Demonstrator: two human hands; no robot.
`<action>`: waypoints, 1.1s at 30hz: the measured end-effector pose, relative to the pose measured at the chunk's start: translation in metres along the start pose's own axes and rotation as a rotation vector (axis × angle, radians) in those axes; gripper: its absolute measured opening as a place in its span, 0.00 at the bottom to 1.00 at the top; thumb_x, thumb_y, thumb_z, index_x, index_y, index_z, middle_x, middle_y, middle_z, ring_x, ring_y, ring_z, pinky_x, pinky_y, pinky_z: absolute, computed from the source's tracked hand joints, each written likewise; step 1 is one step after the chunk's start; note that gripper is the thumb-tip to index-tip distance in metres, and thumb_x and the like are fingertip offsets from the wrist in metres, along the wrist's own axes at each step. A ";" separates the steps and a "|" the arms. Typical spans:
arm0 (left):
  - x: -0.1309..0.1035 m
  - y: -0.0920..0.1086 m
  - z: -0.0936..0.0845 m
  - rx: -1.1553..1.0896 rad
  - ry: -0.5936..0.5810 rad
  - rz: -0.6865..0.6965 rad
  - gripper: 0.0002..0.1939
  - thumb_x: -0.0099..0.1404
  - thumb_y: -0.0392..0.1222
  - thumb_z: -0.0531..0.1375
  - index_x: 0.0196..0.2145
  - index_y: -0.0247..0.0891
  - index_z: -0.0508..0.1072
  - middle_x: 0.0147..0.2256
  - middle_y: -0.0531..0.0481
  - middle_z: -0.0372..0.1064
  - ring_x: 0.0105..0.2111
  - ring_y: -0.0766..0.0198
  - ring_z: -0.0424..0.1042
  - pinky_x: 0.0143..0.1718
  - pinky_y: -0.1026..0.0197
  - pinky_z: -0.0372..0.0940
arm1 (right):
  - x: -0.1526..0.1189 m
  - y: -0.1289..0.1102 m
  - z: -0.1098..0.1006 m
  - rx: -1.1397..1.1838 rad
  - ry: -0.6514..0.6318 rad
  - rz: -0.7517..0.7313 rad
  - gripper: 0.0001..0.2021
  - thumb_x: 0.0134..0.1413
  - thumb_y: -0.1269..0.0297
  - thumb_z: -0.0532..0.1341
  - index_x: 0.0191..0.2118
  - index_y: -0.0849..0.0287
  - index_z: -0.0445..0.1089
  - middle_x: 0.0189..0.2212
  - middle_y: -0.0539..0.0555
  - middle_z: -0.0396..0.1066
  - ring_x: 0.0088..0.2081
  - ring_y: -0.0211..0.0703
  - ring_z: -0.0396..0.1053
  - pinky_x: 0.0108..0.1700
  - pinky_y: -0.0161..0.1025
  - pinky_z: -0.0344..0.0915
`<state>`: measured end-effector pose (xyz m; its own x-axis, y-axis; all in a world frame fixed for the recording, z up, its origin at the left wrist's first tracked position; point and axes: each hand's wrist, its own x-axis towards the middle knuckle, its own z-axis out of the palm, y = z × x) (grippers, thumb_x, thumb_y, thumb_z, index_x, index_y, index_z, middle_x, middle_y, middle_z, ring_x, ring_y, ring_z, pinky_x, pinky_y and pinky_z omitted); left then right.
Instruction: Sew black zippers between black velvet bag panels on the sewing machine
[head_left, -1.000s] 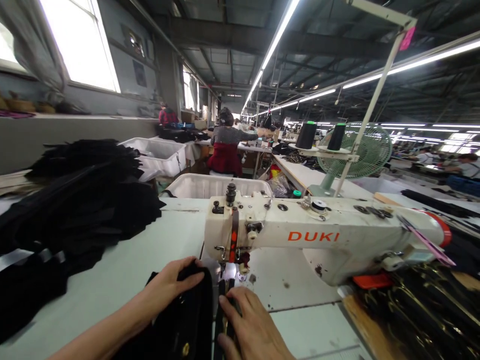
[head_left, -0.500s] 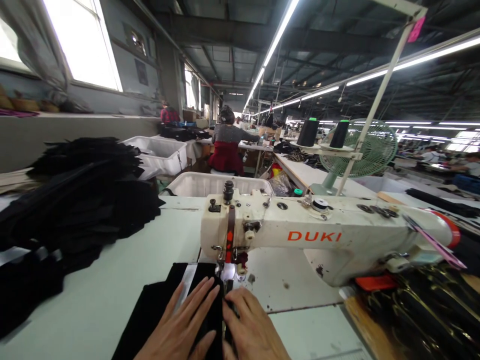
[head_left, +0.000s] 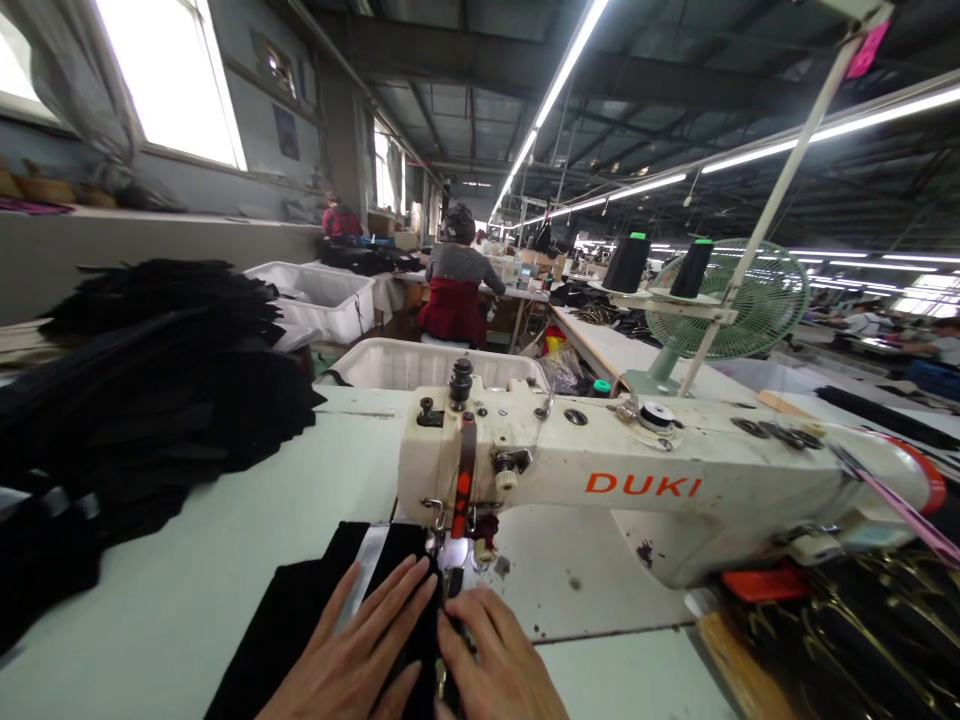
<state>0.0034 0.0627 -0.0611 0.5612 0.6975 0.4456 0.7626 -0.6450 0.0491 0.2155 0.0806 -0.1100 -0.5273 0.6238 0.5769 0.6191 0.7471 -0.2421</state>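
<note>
My left hand (head_left: 356, 640) lies flat with fingers spread on a black fabric piece (head_left: 259, 625), which has a pale strip (head_left: 364, 565) across it. Along the fabric's right edge, my right hand (head_left: 499, 655) has its fingers bent and pressed together on a narrow black strip (head_left: 452, 585). A hint of gold shows on that strip beside the thumb. Both hands are just in front of the lit needle area of a white sewing machine (head_left: 555, 480). The presser foot partly covers the fabric's far edge, and the exact stitching point is too small to make out.
Black fabric pieces (head_left: 150, 390) are heaped on the left. Black strips with gold lines (head_left: 847, 630) lie at right. Pink-handled snips (head_left: 900, 500) rest on the machine; thread cones (head_left: 628, 265) stand behind. Beyond are a white bin (head_left: 375, 365), a fan (head_left: 731, 300) and a seated person (head_left: 457, 280).
The view has shifted slightly, so the machine appears a little farther right. Both hands stay on the fabric and strip, slightly lower and left in view. The seated person's arm has drawn in.
</note>
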 end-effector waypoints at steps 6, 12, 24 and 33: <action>0.005 0.001 -0.006 0.196 0.082 0.063 0.29 0.70 0.39 0.56 0.67 0.35 0.59 0.63 0.47 0.63 0.62 0.62 0.63 0.67 0.51 0.30 | 0.005 -0.005 -0.007 -0.040 0.108 -0.035 0.26 0.49 0.63 0.66 0.56 0.60 0.68 0.46 0.58 0.75 0.48 0.57 0.72 0.52 0.47 0.74; 0.007 0.003 -0.017 0.247 0.080 0.101 0.27 0.69 0.40 0.57 0.64 0.34 0.63 0.61 0.49 0.66 0.60 0.61 0.67 0.67 0.52 0.44 | 0.034 -0.001 -0.055 0.055 -0.090 -0.027 0.18 0.57 0.68 0.65 0.53 0.56 0.70 0.47 0.54 0.75 0.46 0.47 0.74 0.49 0.38 0.75; 0.015 -0.007 -0.022 0.146 0.099 0.114 0.30 0.63 0.39 0.60 0.63 0.40 0.64 0.56 0.47 0.72 0.57 0.54 0.70 0.62 0.52 0.61 | 0.039 0.018 -0.034 -0.104 0.007 -0.143 0.21 0.54 0.62 0.71 0.52 0.58 0.71 0.46 0.54 0.77 0.44 0.55 0.76 0.48 0.47 0.77; 0.020 -0.011 -0.016 0.142 0.084 0.075 0.29 0.64 0.37 0.59 0.63 0.41 0.65 0.57 0.48 0.72 0.56 0.56 0.71 0.63 0.51 0.60 | 0.041 0.028 -0.021 -0.183 0.020 -0.130 0.24 0.54 0.62 0.72 0.55 0.58 0.70 0.49 0.56 0.77 0.47 0.56 0.77 0.50 0.47 0.77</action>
<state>0.0005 0.0788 -0.0388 0.5939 0.6169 0.5165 0.7608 -0.6394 -0.1110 0.2233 0.1217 -0.0767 -0.5994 0.5186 0.6097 0.6428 0.7658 -0.0194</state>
